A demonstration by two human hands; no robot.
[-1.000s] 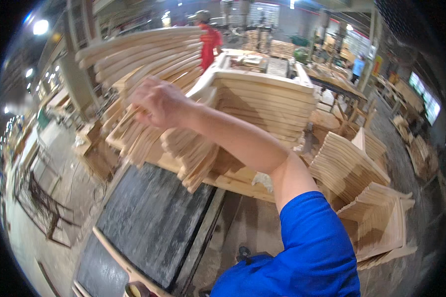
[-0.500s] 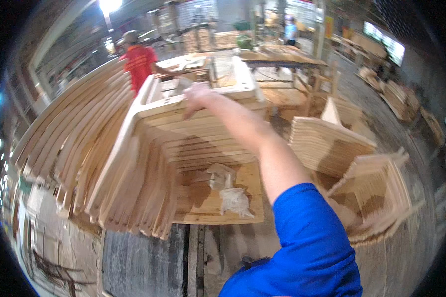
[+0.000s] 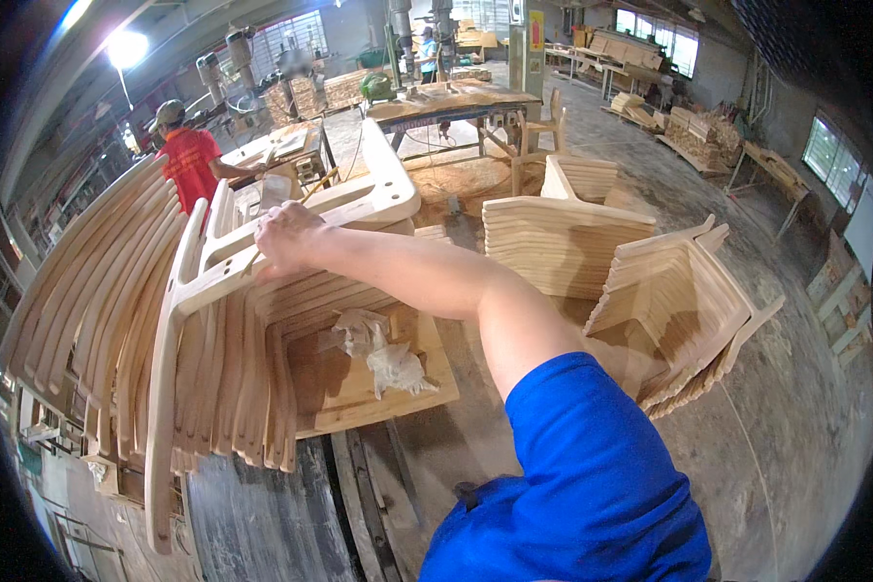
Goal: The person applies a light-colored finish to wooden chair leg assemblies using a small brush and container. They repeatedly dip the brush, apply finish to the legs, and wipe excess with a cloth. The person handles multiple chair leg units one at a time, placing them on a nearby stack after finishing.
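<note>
My right hand (image 3: 289,236) is closed round the crossrail of a pale wooden chair frame (image 3: 225,274), reaching across from the right in a blue sleeve. Drilled holes show in the frame's rail and far corner. One long leg of it slants down past the front of a stack of like frames (image 3: 233,378), and the frame sits askew over that stack. A small grey flat piece (image 3: 275,190) shows just beyond my fingers; I cannot make out what it is. My left hand is not in view.
Crumpled whitish plastic (image 3: 383,357) lies on a board (image 3: 427,383) inside the stack. More stacked frames stand left (image 3: 87,301) and right (image 3: 684,310). A person in red (image 3: 192,165) stands beyond the left stack. Behind is a worktable (image 3: 456,102).
The top frame has turned and shifted out of line with the stack, its leg now hanging out at the left. My right hand moved left with it; the view swung right.
</note>
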